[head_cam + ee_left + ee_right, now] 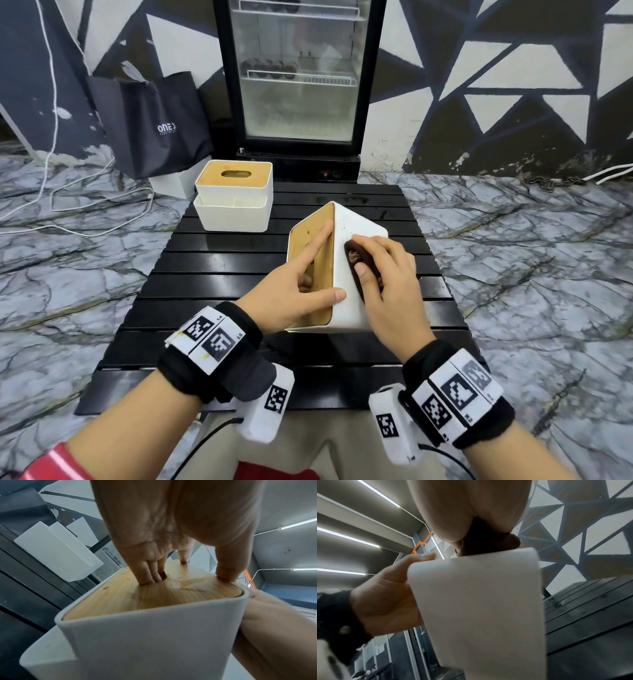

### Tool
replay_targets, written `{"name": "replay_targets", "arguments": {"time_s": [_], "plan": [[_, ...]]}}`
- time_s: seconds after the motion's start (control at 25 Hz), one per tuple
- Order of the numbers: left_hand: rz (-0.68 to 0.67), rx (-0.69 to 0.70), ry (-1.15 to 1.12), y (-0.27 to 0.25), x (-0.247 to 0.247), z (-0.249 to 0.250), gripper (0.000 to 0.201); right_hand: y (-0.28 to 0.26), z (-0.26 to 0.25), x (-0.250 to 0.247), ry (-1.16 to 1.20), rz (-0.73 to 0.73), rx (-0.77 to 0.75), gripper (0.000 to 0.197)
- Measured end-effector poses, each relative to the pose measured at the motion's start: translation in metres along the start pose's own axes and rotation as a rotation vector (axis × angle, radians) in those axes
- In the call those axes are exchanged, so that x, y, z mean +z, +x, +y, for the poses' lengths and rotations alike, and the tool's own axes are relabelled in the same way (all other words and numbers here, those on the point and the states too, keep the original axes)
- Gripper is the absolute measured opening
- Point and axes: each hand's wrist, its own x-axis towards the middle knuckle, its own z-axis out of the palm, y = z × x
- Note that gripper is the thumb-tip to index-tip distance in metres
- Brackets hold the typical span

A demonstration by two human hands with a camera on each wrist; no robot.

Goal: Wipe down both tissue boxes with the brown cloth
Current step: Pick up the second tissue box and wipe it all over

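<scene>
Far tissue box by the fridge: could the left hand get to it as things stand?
Probably not yet. The left hand grips the tilted near tissue box, fingers hooked in its wooden lid's slot, while the right hand rubs it with the brown cloth. The far tissue box has nothing blocking it.

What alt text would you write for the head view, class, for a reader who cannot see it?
A right hand presses a brown cloth against the white side of a tipped tissue box, while the left hand grips its wooden lid, fingers in the slot. A second tissue box stands upright further back on the black slatted table.
</scene>
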Motion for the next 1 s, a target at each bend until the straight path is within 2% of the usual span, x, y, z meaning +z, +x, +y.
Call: {"name": "replay_targets", "arguments": {"time_s": [0.12, 0.24, 0.48, 0.68, 0.84, 1.0], "plan": [[-0.011, 0.015, -0.001, 0.001, 0.002, 0.001, 0.092, 0.011, -0.006, 0.003, 0.006, 0.001, -0.046, 0.036], [0.000, 0.010, -0.002, 0.002, 0.002, 0.000, 0.092, 0.022, -0.003, 0.001, 0.025, 0.010, -0.001, 0.037], [-0.009, 0.034, 0.026, 0.004, 0.003, 0.001, 0.092, 0.005, -0.009, 0.005, 0.026, -0.006, -0.046, 0.036], [-0.006, 0.009, 0.007, 0.005, 0.002, 0.000, 0.092, 0.015, -0.002, -0.001, 0.028, -0.002, 0.029, 0.038], [-0.016, 0.019, 0.024, 0.005, 0.002, -0.001, 0.091, 0.005, -0.006, 0.002, 0.012, 0.002, -0.019, 0.037], [-0.043, 0.023, 0.037, 0.006, 0.003, 0.003, 0.091, 0.030, -0.002, -0.003, 0.024, -0.008, 0.030, 0.035]]}}
